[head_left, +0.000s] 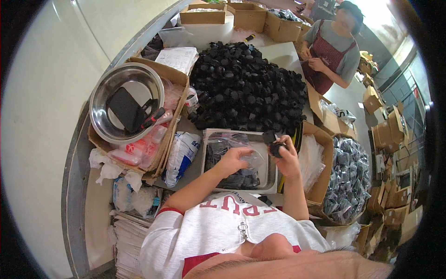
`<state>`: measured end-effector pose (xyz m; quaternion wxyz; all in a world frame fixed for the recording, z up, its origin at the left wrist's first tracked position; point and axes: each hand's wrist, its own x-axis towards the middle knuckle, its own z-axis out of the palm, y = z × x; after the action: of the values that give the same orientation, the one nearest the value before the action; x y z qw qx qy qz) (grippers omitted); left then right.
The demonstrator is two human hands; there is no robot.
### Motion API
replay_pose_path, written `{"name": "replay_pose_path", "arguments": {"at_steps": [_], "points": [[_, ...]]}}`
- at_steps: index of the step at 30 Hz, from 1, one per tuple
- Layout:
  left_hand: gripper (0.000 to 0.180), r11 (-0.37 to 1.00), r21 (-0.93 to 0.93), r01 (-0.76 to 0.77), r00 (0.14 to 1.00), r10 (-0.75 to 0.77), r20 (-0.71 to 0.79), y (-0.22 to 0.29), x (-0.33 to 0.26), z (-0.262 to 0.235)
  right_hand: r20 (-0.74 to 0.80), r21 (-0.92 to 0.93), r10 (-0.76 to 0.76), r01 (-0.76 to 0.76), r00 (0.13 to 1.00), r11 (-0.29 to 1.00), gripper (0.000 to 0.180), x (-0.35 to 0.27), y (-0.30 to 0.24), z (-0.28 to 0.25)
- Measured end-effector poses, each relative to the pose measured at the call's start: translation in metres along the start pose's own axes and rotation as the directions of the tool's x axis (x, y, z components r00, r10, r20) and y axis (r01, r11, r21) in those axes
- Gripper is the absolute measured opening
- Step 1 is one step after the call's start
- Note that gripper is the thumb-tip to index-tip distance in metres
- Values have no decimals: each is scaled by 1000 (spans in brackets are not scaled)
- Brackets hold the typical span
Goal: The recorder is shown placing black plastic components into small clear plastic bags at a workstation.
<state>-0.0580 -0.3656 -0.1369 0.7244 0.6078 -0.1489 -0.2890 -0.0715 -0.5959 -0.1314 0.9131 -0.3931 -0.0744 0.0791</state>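
Black plastic part (pixel 274 143) gripped in right hand (pixel 286 156), held above steel tray's (pixel 271 179) far right corner; left hand (pixel 236 159), just leftward, pinches a clear bag (pixel 254 159) open toward it. Tray holds bagged black parts. Loose black parts pile (pixel 246 88) on bench beyond; cardboard box (pixel 346 179) of filled bags to right.

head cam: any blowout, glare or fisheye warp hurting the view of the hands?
Head view: top right behind the co-worker is blown out white; the steel bowl shows mild glare; table edges bend near the dark rim. Left hand and right hand with the black part sit central, evenly lit and fairly sharp.
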Motion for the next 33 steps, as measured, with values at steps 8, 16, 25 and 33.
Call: {"name": "replay_pose_path", "arguments": {"at_steps": [8, 16, 25, 33], "points": [[52, 998, -39, 47, 998, -48, -43, -5, -3, 8, 169, -933, -71, 183, 983, 309, 40, -1, 24, 45], [57, 958, 234, -163, 985, 171, -17, -3, -6, -6, 302, -952, 107, 306, 947, -24, 21, 0, 22, 46], [63, 945, 258, -201, 977, 213, -20, -6, -4, -7, 235, -919, 126, 263, 964, -293, 19, 1, 31, 44], [60, 981, 163, -108, 993, 115, -33, -21, 4, -1, 371, -720, 211, 424, 904, -549, 10, -1, 26, 61]]}}
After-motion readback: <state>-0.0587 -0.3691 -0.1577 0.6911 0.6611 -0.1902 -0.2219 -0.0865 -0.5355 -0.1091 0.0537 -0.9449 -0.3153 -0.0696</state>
